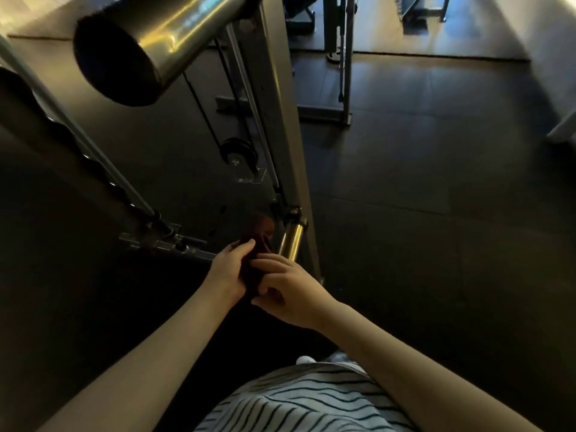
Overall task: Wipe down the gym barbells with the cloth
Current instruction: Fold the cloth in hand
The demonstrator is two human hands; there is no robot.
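- While both hands are meeting in front of the striped shirt (299, 403), one dark reddish cloth (263, 235) is hanging bunched between them, near the machine's upright (280, 120).
- The left hand (229, 269) is curling its fingers round the cloth, and the right hand (290, 294) is pinching it.
- One steel barbell end (149, 42) is showing at the upper left, well apart from the cloth. Its long axis is running up and rightward, and its dark end face is pointing at the camera.

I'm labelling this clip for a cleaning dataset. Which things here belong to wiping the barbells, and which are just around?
Part of the job:
- cloth
- left hand and right hand, both holding it
- steel bar end

Just around:
- pulley
- frame post
- dark floor
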